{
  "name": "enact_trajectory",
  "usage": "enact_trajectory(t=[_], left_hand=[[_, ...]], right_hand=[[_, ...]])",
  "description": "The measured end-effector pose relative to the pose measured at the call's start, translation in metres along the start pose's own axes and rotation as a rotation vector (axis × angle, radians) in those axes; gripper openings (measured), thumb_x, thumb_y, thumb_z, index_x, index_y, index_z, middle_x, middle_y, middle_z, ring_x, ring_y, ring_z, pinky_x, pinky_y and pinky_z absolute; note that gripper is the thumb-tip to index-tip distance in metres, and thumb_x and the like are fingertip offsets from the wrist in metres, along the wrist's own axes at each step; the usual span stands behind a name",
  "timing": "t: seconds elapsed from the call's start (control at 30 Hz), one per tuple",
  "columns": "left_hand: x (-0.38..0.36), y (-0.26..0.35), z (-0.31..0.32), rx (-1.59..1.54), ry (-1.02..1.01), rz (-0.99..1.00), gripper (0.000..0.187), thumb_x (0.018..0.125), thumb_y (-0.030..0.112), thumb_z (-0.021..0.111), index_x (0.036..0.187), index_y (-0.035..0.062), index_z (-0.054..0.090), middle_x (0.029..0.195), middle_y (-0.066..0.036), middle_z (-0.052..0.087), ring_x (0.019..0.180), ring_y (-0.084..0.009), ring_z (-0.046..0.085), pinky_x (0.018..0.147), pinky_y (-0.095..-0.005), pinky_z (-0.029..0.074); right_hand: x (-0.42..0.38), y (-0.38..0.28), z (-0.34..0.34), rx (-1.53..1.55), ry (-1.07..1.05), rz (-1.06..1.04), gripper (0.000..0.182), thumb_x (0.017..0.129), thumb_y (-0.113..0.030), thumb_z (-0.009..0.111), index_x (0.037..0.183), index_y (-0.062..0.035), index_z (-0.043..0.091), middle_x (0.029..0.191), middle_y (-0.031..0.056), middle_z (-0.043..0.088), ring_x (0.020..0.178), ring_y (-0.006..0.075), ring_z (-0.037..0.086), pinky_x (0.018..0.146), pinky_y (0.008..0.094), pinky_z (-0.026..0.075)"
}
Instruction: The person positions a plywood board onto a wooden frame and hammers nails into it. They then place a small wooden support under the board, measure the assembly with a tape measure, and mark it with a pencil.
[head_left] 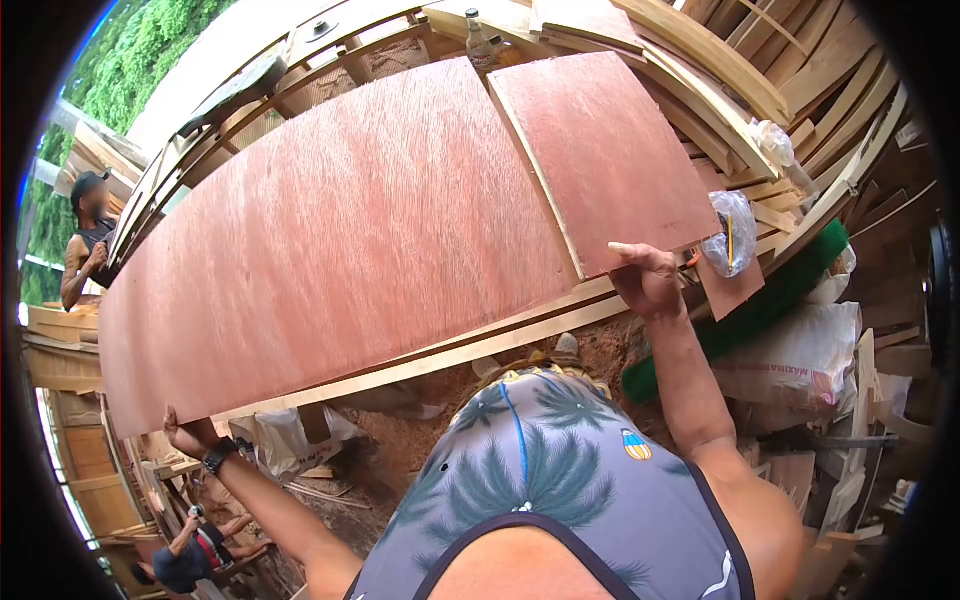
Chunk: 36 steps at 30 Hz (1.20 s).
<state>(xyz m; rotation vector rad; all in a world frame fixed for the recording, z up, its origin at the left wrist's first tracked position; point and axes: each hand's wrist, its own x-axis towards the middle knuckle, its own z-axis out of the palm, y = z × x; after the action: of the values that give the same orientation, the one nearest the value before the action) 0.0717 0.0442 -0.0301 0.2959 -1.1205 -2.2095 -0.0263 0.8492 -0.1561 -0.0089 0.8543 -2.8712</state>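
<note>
A long reddish plywood sheet (340, 230) lies across wooden beams in front of me. At its right end rests a smaller plywood panel (610, 150), whose pale left edge shows against the long sheet. My left hand (192, 436), with a dark watch on the wrist, is closed on the near left edge of the long sheet; most of its fingers are hidden below. My right hand (652, 282) grips the near edge of the smaller panel close to its right corner, thumb on top and the other fingers partly hidden.
Pale beams (440, 345) run under the near edge. A clear plastic bag (733, 235) with a yellow pencil-like item lies at the right, above a green roll (740, 310). Bottles (478, 40) stand at the back. One person (90, 240) is at left, another (190, 550) lower left.
</note>
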Motion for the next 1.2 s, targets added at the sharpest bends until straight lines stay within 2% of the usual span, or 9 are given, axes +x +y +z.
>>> enact_trajectory(t=[0.07, 0.2, 0.27, 0.33, 0.63, 0.97, 1.07, 1.13, 1.2], left_hand=[[-0.013, -0.012, 0.01, -0.005, 0.018, -0.051, 0.044, 0.086, 0.016, 0.064, 0.124, -0.0062, 0.059, 0.133, -0.021, 0.06, 0.124, -0.0337, 0.054, 0.111, -0.0493, 0.037], [-0.003, -0.029, -0.017, -0.008, 0.037, -0.069, 0.033, 0.086, 0.015, 0.063, 0.113, -0.004, 0.064, 0.125, -0.019, 0.065, 0.117, -0.0329, 0.058, 0.108, -0.0486, 0.04], [0.001, -0.039, -0.031, -0.036, 0.028, -0.066, 0.033, 0.086, 0.014, 0.063, 0.114, -0.0042, 0.064, 0.124, -0.019, 0.065, 0.117, -0.033, 0.058, 0.108, -0.0485, 0.04], [-0.005, -0.048, -0.021, -0.054, 0.026, -0.117, 0.034, 0.086, 0.015, 0.064, 0.115, -0.0038, 0.064, 0.125, -0.019, 0.064, 0.118, -0.0333, 0.058, 0.108, -0.0486, 0.04], [-0.002, -0.067, -0.018, 0.004, 0.132, -0.109, 0.042, 0.085, 0.016, 0.065, 0.121, -0.0041, 0.061, 0.133, -0.019, 0.06, 0.123, -0.0342, 0.055, 0.111, -0.0486, 0.039], [0.01, -0.079, -0.016, -0.019, 0.104, -0.128, 0.045, 0.084, 0.017, 0.065, 0.123, -0.0044, 0.06, 0.135, -0.019, 0.059, 0.125, -0.0342, 0.054, 0.113, -0.0484, 0.035], [0.014, -0.08, -0.013, 0.015, 0.131, -0.119, 0.045, 0.084, 0.018, 0.065, 0.123, -0.0048, 0.06, 0.134, -0.02, 0.059, 0.125, -0.0344, 0.053, 0.113, -0.0485, 0.035], [0.015, -0.081, -0.013, 0.034, 0.177, -0.089, 0.051, 0.084, 0.016, 0.064, 0.129, -0.007, 0.056, 0.135, -0.02, 0.059, 0.126, -0.0353, 0.053, 0.113, -0.0485, 0.036], [0.017, -0.082, -0.016, 0.032, 0.149, -0.106, 0.05, 0.085, 0.016, 0.064, 0.129, -0.0069, 0.056, 0.135, -0.02, 0.059, 0.125, -0.0353, 0.054, 0.113, -0.0486, 0.036]], right_hand=[[-0.001, -0.001, -0.004, 0.033, -0.015, 0.029, 0.027, 0.088, -0.011, 0.059, 0.102, 0.0079, 0.073, 0.099, 0.0152, 0.074, 0.095, 0.0255, 0.071, 0.092, 0.0398, 0.055], [0.001, -0.005, 0.013, -0.003, -0.031, 0.025, 0.027, 0.087, -0.01, 0.059, 0.102, 0.008, 0.073, 0.099, 0.0157, 0.074, 0.095, 0.026, 0.071, 0.091, 0.0401, 0.055], [0.001, -0.007, 0.028, 0.026, -0.067, 0.045, 0.026, 0.087, -0.01, 0.059, 0.101, 0.008, 0.073, 0.099, 0.0158, 0.074, 0.095, 0.0262, 0.071, 0.091, 0.0401, 0.055], [0.001, -0.007, 0.039, 0.032, -0.037, 0.014, 0.024, 0.09, -0.008, 0.061, 0.103, 0.0088, 0.072, 0.096, 0.0145, 0.075, 0.089, 0.0225, 0.071, 0.09, 0.0376, 0.055], [0.004, -0.005, 0.038, 0.038, 0.011, 0.051, 0.025, 0.089, -0.01, 0.062, 0.102, 0.0081, 0.073, 0.096, 0.0121, 0.074, 0.091, 0.0208, 0.07, 0.09, 0.0351, 0.053], [0.002, -0.002, 0.024, 0.049, 0.1, 0.067, 0.021, 0.087, -0.007, 0.064, 0.098, 0.0077, 0.074, 0.091, 0.0145, 0.075, 0.085, 0.0241, 0.071, 0.085, 0.0373, 0.057], [0.001, -0.002, 0.037, 0.014, 0.088, 0.02, 0.021, 0.086, -0.007, 0.064, 0.098, 0.0082, 0.074, 0.094, 0.0158, 0.075, 0.089, 0.0254, 0.072, 0.089, 0.0394, 0.056], [0.0, -0.002, 0.037, -0.018, 0.061, 0.029, 0.024, 0.085, -0.011, 0.06, 0.097, 0.0045, 0.075, 0.099, 0.0137, 0.075, 0.097, 0.0252, 0.07, 0.093, 0.0421, 0.054], [0.0, -0.001, 0.036, -0.02, 0.056, 0.024, 0.024, 0.085, -0.012, 0.06, 0.096, 0.0041, 0.075, 0.099, 0.0135, 0.075, 0.096, 0.0252, 0.07, 0.093, 0.0419, 0.054]])
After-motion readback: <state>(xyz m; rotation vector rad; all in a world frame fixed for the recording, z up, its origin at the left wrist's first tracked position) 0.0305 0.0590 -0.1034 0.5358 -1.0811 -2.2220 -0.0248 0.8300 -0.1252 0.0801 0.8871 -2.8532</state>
